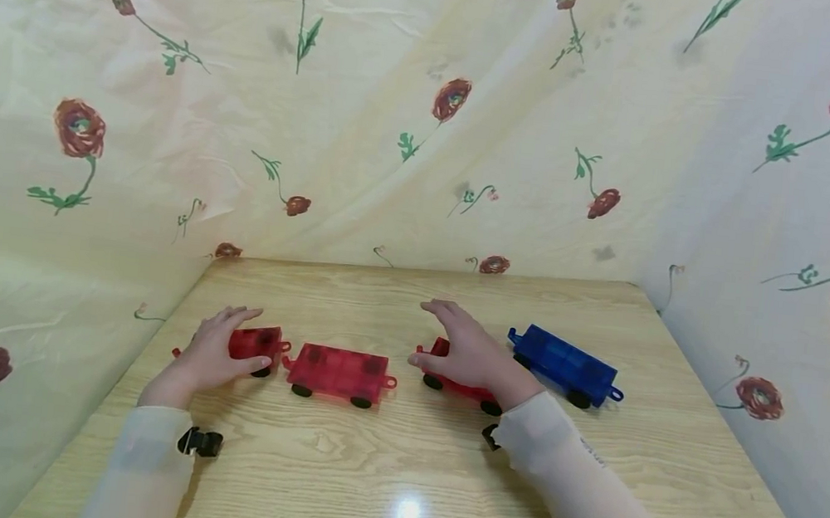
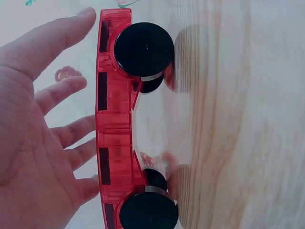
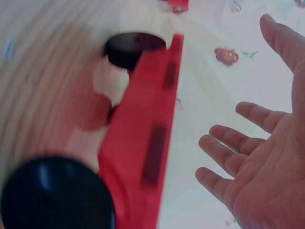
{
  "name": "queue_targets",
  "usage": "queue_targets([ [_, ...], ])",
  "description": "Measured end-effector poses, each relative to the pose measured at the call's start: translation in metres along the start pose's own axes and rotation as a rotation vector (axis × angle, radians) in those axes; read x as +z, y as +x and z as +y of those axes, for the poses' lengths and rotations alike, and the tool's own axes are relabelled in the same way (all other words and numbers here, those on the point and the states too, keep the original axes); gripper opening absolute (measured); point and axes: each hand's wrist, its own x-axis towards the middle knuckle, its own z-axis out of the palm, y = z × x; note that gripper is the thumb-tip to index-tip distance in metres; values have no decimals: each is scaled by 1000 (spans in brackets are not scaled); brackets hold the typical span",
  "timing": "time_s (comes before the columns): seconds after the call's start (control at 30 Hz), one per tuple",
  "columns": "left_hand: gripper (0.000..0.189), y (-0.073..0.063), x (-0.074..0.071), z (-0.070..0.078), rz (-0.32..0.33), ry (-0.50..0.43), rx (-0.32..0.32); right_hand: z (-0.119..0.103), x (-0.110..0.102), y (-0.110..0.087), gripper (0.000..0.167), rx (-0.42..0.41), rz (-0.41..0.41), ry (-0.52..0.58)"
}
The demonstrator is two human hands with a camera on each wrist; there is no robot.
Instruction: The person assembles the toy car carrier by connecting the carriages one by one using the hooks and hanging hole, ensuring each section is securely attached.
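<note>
Two pale sleeves (image 1: 143,470) come nearest, the left one leading to the left hand (image 1: 215,348), fingers spread and gripping nothing, at the first red toy train wagon (image 1: 257,342) of three, the second red wagon (image 1: 339,373) just right of it, coupling unclear. Farther right, the right hand (image 1: 466,347), likewise spread and holding nothing, hovers at the third red wagon (image 3: 138,124), one blue wagon (image 1: 566,364) lying just right. Reaching for the outer red wagons seems the step in hand; next likely calls for curling fingers round them.
</note>
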Motion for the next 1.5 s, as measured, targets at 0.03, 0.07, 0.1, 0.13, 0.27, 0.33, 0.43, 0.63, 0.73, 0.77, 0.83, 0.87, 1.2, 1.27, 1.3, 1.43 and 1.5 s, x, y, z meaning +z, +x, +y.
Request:
queue_targets([
  [0.03, 88, -1, 0, -1, -5, 1, -3, -2, 2, 1, 97, -13, -6, 1],
  [0.07, 87, -2, 0, -2, -11, 1, -6, -4, 5, 2, 96, -21, -11, -2],
  [0.1, 87, -3, -1, -2, -15, 2, -10, -6, 7, 3, 95, -26, -16, 0],
  [0.13, 86, -3, -1, -3, -18, 2, -14, -8, 10, 5, 93, -30, -19, -1],
  [0.27, 84, -6, -2, -2, -31, 11, -25, -15, 21, 9, 89, -30, -26, 3],
  [0.33, 84, -6, -1, -1, -36, 21, -27, -18, 24, 9, 87, -28, -37, 6],
  [0.43, 82, -7, 1, -1, -32, 40, -26, -26, 27, 9, 84, -31, -64, 10],
  [0.63, 74, -7, 1, 0, -17, 92, -9, -39, 34, 7, 72, -63, -87, 5],
  [0.73, 73, -7, 1, -1, -9, 108, -7, -41, 39, 7, 64, -88, -87, 0],
  [0.77, 74, -8, 0, -1, -9, 108, -9, -42, 41, 8, 63, -101, -88, 4],
  [0.83, 74, -8, 0, -2, -8, 106, -13, -42, 44, 8, 60, -117, -95, 2],
  [0.87, 75, -8, 1, -3, -7, 105, -15, -42, 45, 8, 60, -124, -99, 2],
  [1.2, 78, -11, 4, -5, 11, 79, -33, -46, 54, 9, 54, -155, -111, -40],
  [1.27, 78, -11, 5, -6, 17, 77, -33, -48, 55, 8, 53, -167, -114, -42],
  [1.3, 78, -12, 5, -6, 18, 77, -35, -49, 56, 8, 52, -175, -116, -43],
  [1.43, 77, -12, 6, -6, 21, 69, -47, -53, 56, 6, 51, -191, -119, -56],
  [1.5, 77, -12, 6, -7, 21, 66, -48, -54, 56, 6, 51, -196, -120, -61],
])
